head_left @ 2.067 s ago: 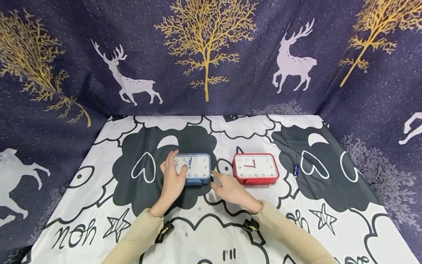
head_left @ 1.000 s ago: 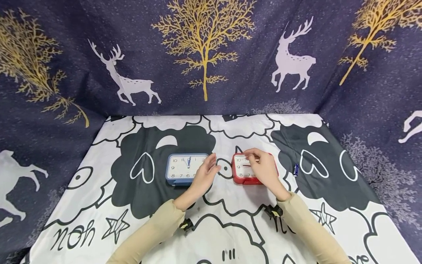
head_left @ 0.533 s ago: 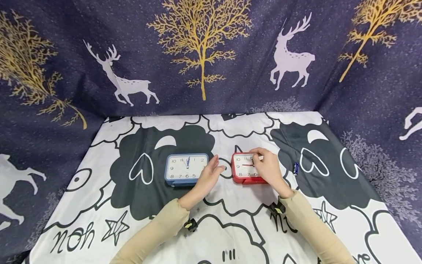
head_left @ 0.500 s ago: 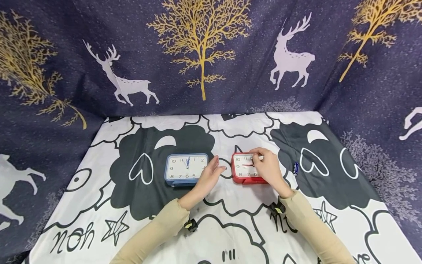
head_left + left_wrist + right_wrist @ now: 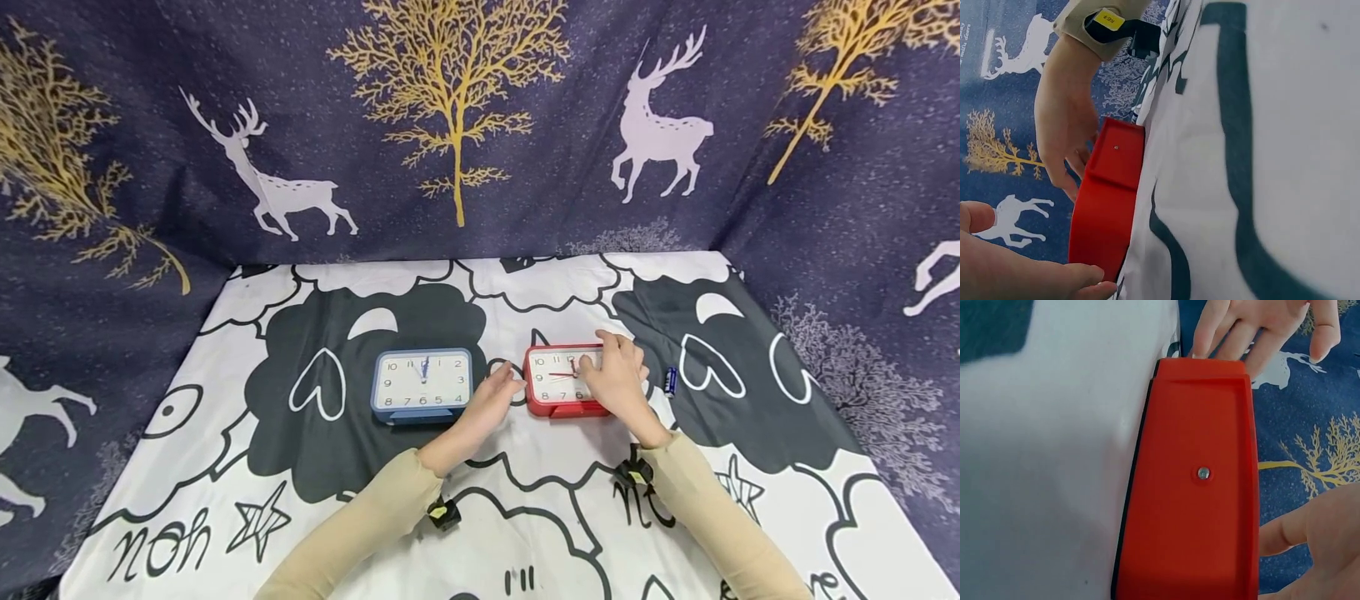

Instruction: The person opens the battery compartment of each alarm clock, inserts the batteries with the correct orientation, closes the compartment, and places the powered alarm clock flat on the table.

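Head view: bright, even light; soft shadow on tabletop [image 5: 525, 533], near-edge side of red clock [image 5: 557, 386]; wide-angle stretch toward near corners. Wrist views: dimmer, softer.

A red rectangular clock with rounded corners [image 5: 558, 387] lies face up, its long edges running left to right, on the cloth-covered worktop [image 5: 540, 458]. Its dial is white with dark numerals. From here I see one red pointer towards the 9 and another near the 12; much of the dial's right side is hidden. The lower side faces the person, a small metal screw [image 5: 1203, 473] set in the plain red case.
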A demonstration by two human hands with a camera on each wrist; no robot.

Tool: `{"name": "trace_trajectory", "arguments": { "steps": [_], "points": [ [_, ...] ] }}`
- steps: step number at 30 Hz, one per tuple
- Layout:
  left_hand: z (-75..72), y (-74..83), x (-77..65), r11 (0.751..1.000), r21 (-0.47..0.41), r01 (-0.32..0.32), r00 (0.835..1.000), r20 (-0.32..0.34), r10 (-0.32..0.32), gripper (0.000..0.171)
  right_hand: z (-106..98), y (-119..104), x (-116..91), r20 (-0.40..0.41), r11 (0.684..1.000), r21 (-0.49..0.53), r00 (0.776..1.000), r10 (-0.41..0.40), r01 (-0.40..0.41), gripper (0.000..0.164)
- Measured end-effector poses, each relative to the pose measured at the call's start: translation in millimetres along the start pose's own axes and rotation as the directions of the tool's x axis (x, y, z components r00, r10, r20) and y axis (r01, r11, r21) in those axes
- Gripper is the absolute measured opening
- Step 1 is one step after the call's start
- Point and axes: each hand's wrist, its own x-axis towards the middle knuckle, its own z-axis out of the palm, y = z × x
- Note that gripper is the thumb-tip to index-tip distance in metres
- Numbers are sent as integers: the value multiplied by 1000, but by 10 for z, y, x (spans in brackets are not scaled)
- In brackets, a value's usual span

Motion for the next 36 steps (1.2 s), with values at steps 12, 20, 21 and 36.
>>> {"name": "trace_trajectory", "arguments": {
  "steps": [12,20,21,36],
  "points": [
    [113,8,50,1000,-20,-11,999,36,12,62,-37,51,-6,112,999,-15,992,54,-52,66],
    [156,-7,80,999,-50,-9,1000,15,10,62,-106,117,-15,185,994,26,978,101,-108,74],
    [164,-9,80,998,-57,-13,1000,12,13,62,-108,127,-19,194,993,29,975,108,-115,74],
    [265,-60,141,988,-152,-27,999,-32,22,69,-143,206,-113,244,959,160,950,193,-235,70]
  ]
}}
